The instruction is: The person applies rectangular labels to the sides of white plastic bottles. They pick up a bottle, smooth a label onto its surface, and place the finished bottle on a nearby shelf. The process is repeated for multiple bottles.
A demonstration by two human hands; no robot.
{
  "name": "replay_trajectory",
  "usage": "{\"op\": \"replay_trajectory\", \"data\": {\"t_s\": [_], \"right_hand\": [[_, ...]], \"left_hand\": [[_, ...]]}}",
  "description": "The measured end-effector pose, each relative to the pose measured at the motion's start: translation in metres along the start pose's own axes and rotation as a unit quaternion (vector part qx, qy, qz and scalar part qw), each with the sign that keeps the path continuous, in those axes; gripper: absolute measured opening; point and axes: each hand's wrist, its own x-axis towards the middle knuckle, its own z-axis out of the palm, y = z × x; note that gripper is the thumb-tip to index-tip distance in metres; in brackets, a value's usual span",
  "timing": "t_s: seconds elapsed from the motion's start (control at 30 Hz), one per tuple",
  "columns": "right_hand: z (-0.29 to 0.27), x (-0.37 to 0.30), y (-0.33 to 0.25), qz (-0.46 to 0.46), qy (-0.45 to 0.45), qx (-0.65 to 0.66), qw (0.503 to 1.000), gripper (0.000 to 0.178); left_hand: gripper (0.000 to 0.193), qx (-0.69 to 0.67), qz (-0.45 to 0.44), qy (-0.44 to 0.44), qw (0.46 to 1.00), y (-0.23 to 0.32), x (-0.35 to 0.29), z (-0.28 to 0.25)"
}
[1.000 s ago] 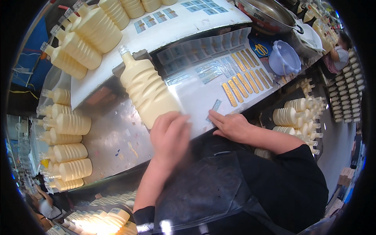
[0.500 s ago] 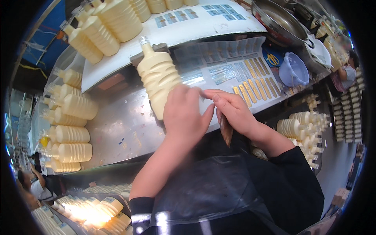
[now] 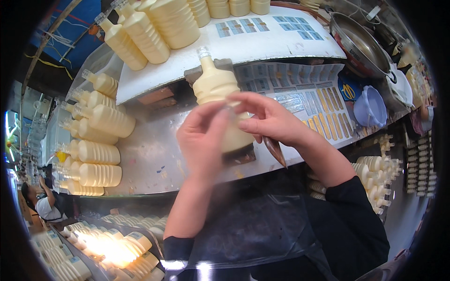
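Note:
A cream plastic bottle (image 3: 213, 84) with a ribbed body and clear neck lies in front of me on a dark support; my hands cover much of its middle. My left hand (image 3: 201, 136) is curled above the bottle, thumb and fingers drawn together. Motion blurs it, and whatever it pinches is too small to make out. My right hand (image 3: 274, 122) meets it with bent fingers. Under its palm sticks out a brown pointed blade-like tool (image 3: 275, 152), held by the lower fingers. To the right lie gold label strips (image 3: 330, 126) and blue-silver labels (image 3: 290, 100).
Cream bottles (image 3: 98, 152) lie stacked at the left of the metal table (image 3: 145, 164). Others (image 3: 173, 23) stand on a white raised shelf (image 3: 290, 49). At the right are a lilac bucket (image 3: 370, 107) and a large metal pan (image 3: 361, 42). Crated bottles (image 3: 112, 253) fill the lower left.
My left hand has lifted off the bottle's side and curled up to the right fingertips. The view has shifted, moving the bottle and table rightward. The brown tool stays in my right hand.

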Motion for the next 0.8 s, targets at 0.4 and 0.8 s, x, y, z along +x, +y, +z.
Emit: {"op": "replay_trajectory", "data": {"t_s": [0.4,0.8], "right_hand": [[-0.020,0.077,-0.017,0.009,0.054,-0.159,0.986,0.012],[-0.024,0.093,-0.022,0.056,0.065,-0.243,0.966,0.010]], "left_hand": [[0.010,-0.071,-0.104,0.111,0.986,-0.032,0.063,-0.027],[0.026,0.008,-0.148,0.046,0.988,-0.054,0.087,-0.032]]}}
